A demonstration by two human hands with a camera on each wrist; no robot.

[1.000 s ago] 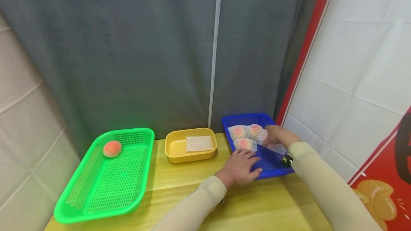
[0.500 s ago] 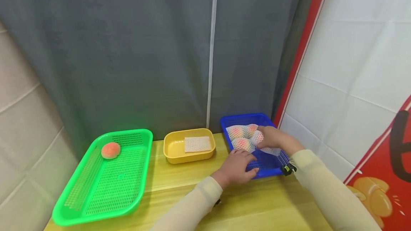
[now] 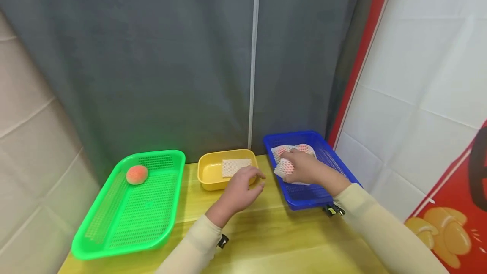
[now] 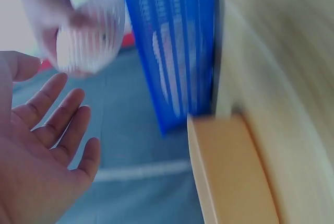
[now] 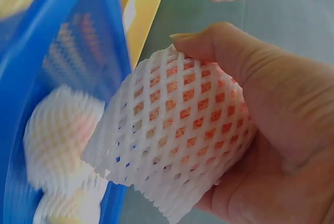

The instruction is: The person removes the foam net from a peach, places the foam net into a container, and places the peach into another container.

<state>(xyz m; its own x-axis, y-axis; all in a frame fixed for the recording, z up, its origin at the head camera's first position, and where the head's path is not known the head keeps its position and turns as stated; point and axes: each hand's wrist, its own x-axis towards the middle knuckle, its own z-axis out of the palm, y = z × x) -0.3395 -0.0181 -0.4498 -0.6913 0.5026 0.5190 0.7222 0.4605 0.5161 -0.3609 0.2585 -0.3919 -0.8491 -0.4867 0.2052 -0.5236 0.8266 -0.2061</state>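
Clock from the person's spot. Right hand (image 3: 302, 167): fingers curled round a netted peach (image 5: 190, 117), over the 9 o'clock side of the blue basket (image 3: 310, 203) at 1. Left hand (image 3: 239, 188): fingers loosely spread, holding nothing, by the yellow tray (image 3: 211, 186) at 12. Bare peach (image 3: 137, 174) at 10, in the green basket (image 3: 140, 217).

A: Head view, what's blocked?
B: Right hand (image 3: 304, 168) hides part of the netted fruit (image 3: 283, 168) it grips, plus some of the blue basket (image 3: 309, 203); count inside unclear. Left hand (image 3: 239, 190) covers yellow tray's (image 3: 210, 180) near right corner.
A: Wrist cams?
B: Left: gripped fruit blurred, tray cut by bottom edge. Right: left hand clipped at top.
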